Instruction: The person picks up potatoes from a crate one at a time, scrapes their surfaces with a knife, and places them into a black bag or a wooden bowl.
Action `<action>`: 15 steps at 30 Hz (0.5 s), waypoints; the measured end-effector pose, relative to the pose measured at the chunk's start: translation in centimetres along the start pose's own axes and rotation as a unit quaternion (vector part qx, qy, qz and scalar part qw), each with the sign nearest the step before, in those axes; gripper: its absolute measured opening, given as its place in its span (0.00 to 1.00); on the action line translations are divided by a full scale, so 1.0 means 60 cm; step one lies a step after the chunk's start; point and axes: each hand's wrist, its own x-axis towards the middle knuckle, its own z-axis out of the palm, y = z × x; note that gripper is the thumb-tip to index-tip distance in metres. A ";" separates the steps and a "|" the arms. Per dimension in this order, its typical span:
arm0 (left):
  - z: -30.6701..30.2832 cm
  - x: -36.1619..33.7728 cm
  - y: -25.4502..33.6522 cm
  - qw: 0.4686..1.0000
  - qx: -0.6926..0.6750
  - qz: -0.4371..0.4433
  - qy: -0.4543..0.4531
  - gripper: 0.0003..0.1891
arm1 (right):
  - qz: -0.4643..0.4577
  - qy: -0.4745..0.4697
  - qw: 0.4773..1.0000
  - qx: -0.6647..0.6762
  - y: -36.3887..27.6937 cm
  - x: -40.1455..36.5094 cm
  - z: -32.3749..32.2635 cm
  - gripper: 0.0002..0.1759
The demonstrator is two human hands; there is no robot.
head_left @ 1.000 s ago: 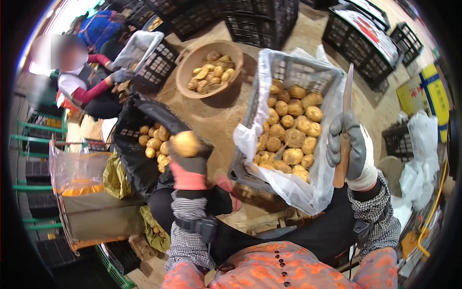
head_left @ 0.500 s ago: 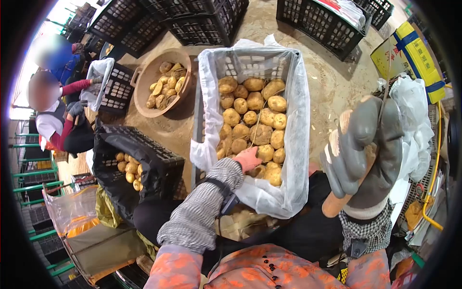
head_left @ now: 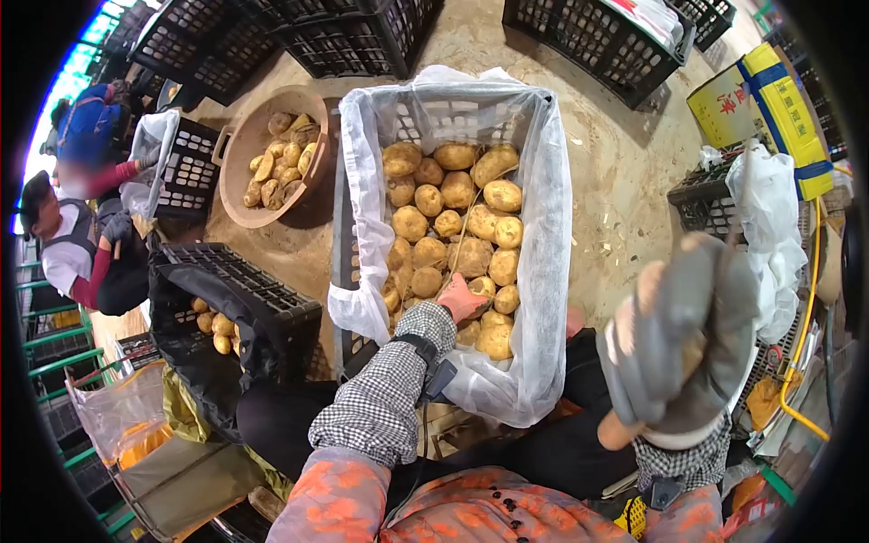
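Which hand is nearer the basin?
Left. The left hand is inside the lined crate, beside the basin; the right hand is farther away, right of the crate.

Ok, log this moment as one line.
left hand: at potatoes inside lined crate, grip unclear | right hand: closed on knife | basin: also holds potatoes

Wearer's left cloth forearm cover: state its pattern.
Left cloth forearm cover: small black-and-white check, clearest in the head view.

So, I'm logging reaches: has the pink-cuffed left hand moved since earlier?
Yes: the left hand moved right, from the black-lined plastic crate into the white-lined plastic crate.
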 end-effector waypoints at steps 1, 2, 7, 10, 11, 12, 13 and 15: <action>-0.001 0.000 -0.001 0.999 -0.036 -0.008 0.004 0.46 | 0.026 0.057 0.998 -0.029 -0.002 -0.005 0.008 0.23; -0.008 -0.005 -0.014 0.991 -0.128 0.027 0.009 0.39 | 0.031 0.074 0.995 -0.060 -0.001 -0.004 0.009 0.23; -0.182 -0.221 0.052 0.882 -0.380 0.259 -0.103 0.34 | 0.130 0.124 0.951 -0.252 0.008 -0.010 0.034 0.22; -0.256 -0.354 0.075 0.810 -0.481 0.321 -0.100 0.36 | 0.191 -0.028 0.937 -0.291 0.048 -0.012 0.023 0.18; -0.267 -0.387 0.074 0.810 -0.479 0.326 -0.086 0.36 | 0.207 -0.043 0.955 -0.210 0.077 -0.020 0.013 0.17; -0.275 -0.418 0.073 0.798 -0.499 0.331 -0.069 0.37 | 0.230 -0.053 0.940 -0.247 0.094 -0.021 0.018 0.17; -0.278 -0.437 0.068 0.785 -0.518 0.334 -0.056 0.37 | 0.252 -0.060 0.923 -0.285 0.110 -0.022 0.021 0.18; -0.261 -0.443 0.049 0.760 -0.539 0.360 -0.045 0.40 | 0.254 -0.099 0.917 -0.290 0.133 -0.022 0.016 0.19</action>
